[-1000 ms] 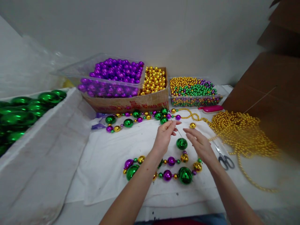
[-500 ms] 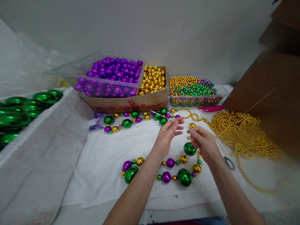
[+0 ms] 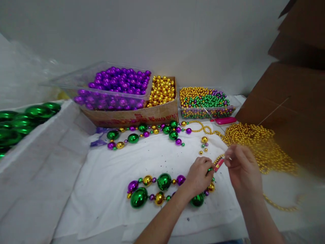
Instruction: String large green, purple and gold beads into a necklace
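Observation:
My left hand (image 3: pixel 199 176) is closed, pinching the right end of a bead strand (image 3: pixel 157 188) of green, purple and gold beads that lies on the white cloth (image 3: pixel 106 183). My right hand (image 3: pixel 241 167) is closed too, pinching a small red-tipped object (image 3: pixel 218 165) right beside my left fingertips. A thin needle or wire (image 3: pixel 210 115) slants up from my hands toward the back. A second bead strand (image 3: pixel 142 132) lies farther back on the cloth. A few loose beads (image 3: pixel 203 144) sit near it.
At the back stand a clear bin of purple beads (image 3: pixel 114 84), a cardboard box of gold beads (image 3: pixel 161 91) and a clear tray of small mixed beads (image 3: pixel 205 98). A pink tool (image 3: pixel 223 121) and a gold chain pile (image 3: pixel 256 142) lie right. Large green balls (image 3: pixel 22 118) fill a box left. Cardboard (image 3: pixel 291 91) rises right.
Both hands dropped lower and moved right. The green bead that hung on the thread now lies within the strand on the cloth. The scissors are no longer visible.

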Motion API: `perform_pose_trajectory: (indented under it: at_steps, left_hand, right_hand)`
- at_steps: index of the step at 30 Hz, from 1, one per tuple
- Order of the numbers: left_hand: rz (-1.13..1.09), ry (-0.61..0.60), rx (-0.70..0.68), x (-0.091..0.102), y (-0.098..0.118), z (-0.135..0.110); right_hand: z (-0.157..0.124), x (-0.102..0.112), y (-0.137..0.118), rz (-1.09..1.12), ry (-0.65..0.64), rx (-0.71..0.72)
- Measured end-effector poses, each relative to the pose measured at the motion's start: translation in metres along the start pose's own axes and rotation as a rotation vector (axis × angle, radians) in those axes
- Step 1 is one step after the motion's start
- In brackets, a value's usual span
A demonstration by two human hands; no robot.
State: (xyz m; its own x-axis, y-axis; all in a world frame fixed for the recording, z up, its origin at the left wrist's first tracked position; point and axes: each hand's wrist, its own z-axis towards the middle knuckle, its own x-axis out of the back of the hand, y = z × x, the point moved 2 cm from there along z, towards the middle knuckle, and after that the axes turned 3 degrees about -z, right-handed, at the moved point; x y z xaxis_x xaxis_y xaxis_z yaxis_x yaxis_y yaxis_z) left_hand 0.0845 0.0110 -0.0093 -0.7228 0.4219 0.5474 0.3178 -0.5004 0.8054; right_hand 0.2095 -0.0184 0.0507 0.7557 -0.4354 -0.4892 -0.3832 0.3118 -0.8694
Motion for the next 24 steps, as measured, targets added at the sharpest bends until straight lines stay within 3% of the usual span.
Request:
perform_pose_trajectory:
  at_steps: [8, 13, 16, 19, 24]
  left_hand:
    - [0.083, -0.118, 0.043, -0.019, -0.013, -0.003]
    - [-0.233, -0.251, 0.079, -0.008, -0.025, 0.007]
    - [-0.449, -0.084, 0.284, 0.004, -0.042, 0.028]
    - [-0.437, 0.143, 0.400, 0.005, -0.058, 0.049]
    - [-0.542, 0.217, 0.460, -0.003, -0.069, 0.058]
  right_hand:
    - [0.003, 0.024, -0.003, -0.045, 0.065, 0.047]
    - [0.003, 0.032, -0.006, -0.102, 0.054, 0.011]
    - [0.000, 0.036, -0.002, -0.211, 0.118, 0.005]
    - [-0.006, 0.038, 0.002, -0.365, 0.157, 0.053]
    - [-0.012, 0.038, -0.001, -0.698, 0.156, 0.209]
